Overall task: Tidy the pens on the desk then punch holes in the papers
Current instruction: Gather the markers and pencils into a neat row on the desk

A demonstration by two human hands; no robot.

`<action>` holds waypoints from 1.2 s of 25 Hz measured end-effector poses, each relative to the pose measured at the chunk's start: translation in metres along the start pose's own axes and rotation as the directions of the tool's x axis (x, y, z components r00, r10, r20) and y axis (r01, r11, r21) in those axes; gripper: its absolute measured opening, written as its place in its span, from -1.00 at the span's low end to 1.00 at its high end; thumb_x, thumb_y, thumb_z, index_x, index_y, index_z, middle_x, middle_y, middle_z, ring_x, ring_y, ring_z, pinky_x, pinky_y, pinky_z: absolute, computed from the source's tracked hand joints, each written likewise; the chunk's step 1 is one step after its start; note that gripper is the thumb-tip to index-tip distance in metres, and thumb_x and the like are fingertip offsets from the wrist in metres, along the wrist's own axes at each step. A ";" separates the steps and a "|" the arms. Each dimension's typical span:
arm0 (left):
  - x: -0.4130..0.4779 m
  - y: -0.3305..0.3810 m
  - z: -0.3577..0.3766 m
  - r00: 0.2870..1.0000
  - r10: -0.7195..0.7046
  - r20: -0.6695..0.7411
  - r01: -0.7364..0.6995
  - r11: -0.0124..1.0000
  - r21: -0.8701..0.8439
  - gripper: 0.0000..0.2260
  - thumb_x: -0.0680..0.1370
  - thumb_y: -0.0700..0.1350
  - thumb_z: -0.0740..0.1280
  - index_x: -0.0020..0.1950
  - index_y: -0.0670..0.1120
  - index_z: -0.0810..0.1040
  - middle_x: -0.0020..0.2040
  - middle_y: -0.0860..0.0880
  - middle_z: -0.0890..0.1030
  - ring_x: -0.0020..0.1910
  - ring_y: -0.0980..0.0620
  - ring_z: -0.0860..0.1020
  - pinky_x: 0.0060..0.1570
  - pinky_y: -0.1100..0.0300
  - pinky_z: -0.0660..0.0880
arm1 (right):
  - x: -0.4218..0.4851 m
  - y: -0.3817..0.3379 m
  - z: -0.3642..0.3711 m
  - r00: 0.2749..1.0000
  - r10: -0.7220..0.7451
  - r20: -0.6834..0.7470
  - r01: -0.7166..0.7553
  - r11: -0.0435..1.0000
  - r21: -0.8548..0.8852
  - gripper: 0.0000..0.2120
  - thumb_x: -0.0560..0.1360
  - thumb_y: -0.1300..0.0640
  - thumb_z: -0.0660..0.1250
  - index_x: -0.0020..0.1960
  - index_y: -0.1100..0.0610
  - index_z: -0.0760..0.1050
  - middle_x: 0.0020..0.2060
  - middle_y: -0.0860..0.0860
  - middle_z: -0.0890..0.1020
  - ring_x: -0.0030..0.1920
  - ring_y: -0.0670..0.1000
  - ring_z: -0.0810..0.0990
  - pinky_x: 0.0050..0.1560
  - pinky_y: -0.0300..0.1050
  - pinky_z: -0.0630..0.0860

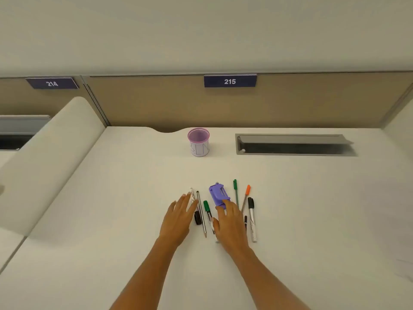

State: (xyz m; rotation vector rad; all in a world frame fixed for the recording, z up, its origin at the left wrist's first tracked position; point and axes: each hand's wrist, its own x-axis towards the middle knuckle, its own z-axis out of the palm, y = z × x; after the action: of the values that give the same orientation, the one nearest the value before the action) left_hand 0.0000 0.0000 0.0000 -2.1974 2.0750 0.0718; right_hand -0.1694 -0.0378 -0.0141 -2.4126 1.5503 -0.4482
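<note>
**Pens spread out on the desk, both hands down among them**

Head cam: the pens lie in a loose row on the white desk [111, 198], mostly pointing away from the person. From the left there's a white marker [191, 193] with a black cap at its near end, a grey pencil [201, 214] just beside it, a green-capped marker [207, 209], then a purple hole punch [218, 194] sitting right in the middle of the bunch. On the other side of it are a thin green pen [235, 193], an orange-capped pen [246, 194], a short black pen [245, 221] and a silver marker with a black cap [252, 220]. A lilac mesh pen cup [198, 143] stands upright well behind them, near the back edge.

The left hand [178, 218] is flat with its fingers straight and together, and the fingertips lie across the white marker without gripping anything. The right hand [230, 222] is spread palm-down, with its fingertips at the near end of the hole punch and its thumb next to the green-capped marker. It's relaxed too, not closed around anything as far as I can see. Both forearms reach in from the bottom edge.
</note>
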 end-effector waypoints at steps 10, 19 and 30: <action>0.034 -0.025 -0.003 0.891 0.409 -0.196 -0.384 0.911 0.154 -0.58 0.19 -0.28 0.59 0.01 -0.07 0.64 0.08 -0.08 0.66 0.06 -0.11 0.63 0.04 0.05 0.59 | 0.014 -0.020 0.022 0.966 0.150 0.209 -0.160 0.987 0.032 -0.67 0.60 0.06 0.17 0.32 0.17 0.36 0.20 0.12 0.49 0.13 0.06 0.50 0.08 -0.13 0.50; 0.028 -0.032 0.004 0.919 0.219 -0.329 -0.273 0.954 -0.125 -0.83 0.43 -0.23 0.47 -0.07 -0.06 0.53 -0.16 0.00 0.62 -0.20 -0.03 0.55 -0.14 0.18 0.50 | 0.017 -0.022 0.018 0.933 0.343 0.109 -0.358 0.851 0.384 -0.81 0.55 0.15 0.27 0.14 0.18 0.48 0.02 0.10 0.59 0.02 0.07 0.57 0.01 -0.08 0.56; 0.028 0.019 -0.018 0.958 -0.214 0.190 0.210 0.077 -0.975 -0.78 0.62 -0.17 0.21 0.18 -0.21 0.57 0.05 -0.16 0.66 0.02 -0.09 0.63 0.08 0.03 0.58 | 0.031 -0.037 0.006 0.878 0.458 0.135 -0.408 0.572 0.712 -0.76 0.51 0.13 0.38 0.17 0.13 0.53 -0.18 -0.03 0.62 -0.19 -0.06 0.60 -0.12 -0.21 0.58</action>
State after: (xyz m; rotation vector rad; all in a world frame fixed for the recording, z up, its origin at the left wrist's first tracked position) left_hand -0.0184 -0.0314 0.0138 -3.0142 1.7169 2.0782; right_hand -0.1235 -0.0509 -0.0025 -1.3588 1.5205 -0.8441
